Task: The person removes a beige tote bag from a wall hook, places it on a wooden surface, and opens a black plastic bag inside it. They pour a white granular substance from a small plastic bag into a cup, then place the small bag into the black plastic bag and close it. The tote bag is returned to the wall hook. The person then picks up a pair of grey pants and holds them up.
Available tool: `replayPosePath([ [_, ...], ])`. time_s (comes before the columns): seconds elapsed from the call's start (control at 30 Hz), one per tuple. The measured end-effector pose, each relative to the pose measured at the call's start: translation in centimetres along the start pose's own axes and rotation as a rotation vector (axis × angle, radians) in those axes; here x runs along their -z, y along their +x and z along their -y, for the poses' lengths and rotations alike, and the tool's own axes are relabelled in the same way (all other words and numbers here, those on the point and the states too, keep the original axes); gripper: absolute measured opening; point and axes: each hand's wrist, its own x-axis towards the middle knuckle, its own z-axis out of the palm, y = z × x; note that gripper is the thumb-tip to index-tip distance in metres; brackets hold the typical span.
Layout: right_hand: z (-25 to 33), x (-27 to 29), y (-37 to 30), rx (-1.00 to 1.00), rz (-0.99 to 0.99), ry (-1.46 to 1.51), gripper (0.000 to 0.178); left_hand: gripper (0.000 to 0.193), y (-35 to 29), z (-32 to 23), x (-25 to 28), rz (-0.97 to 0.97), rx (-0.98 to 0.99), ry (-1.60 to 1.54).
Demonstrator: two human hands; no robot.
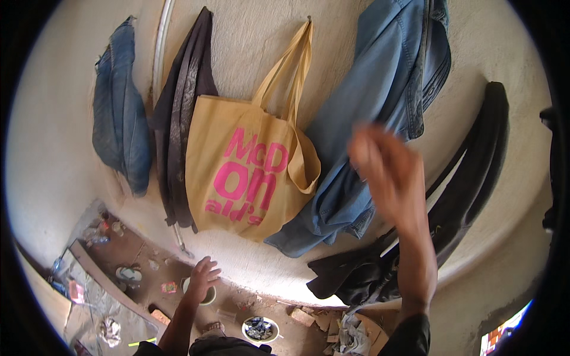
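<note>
My right hand [383,172] is raised in front of a blue denim shirt [371,89] that hangs on the wall. Motion smears its fingers, so whether they hold anything does not show. Lower down, my left hand [203,279] has its fingers spread and nothing in it. Left of the shirt, a tan tote bag [208,160] with pink lettering hangs by its handles from a nail [309,19]. A dark garment [181,118] hangs beside the bag, partly behind it. Past my right forearm hangs a black garment [475,178].
Blue denim [122,113] hangs at the far left, near a pale pipe [160,53] on the wall. Below are a white basin [261,320] with dark items, a pail [208,295], bricks [303,316], a whitish plastic bag [353,335] and scattered litter. A lit screen [504,329] shows lower right.
</note>
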Motion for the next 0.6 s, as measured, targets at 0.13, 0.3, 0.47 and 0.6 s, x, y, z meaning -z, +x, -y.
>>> replayPosePath([
  [0.13, 0.8, -3.9, 14.2, -0.008, -0.164, -0.542, 0.071, 0.083, 2.9, -6.5, -4.9, 0.252, 0.148, -0.768],
  [0.3, -1.5, -8.9, 19.6, -0.318, -0.019, -0.511, 0.065, 0.113, 6.9, -10.1, -7.6, 0.369, 0.289, -1.071],
  [0.47, -2.2, -9.5, 18.9, -0.343, -0.177, 0.067, 0.046, 0.100, 8.1, -11.3, -9.1, 0.561, 0.166, -0.838],
  [0.6, -0.9, -6.2, 21.3, -0.245, -0.347, 0.190, 0.034, 0.087, 6.4, -12.9, -10.9, 0.732, 0.175, -0.913],
])
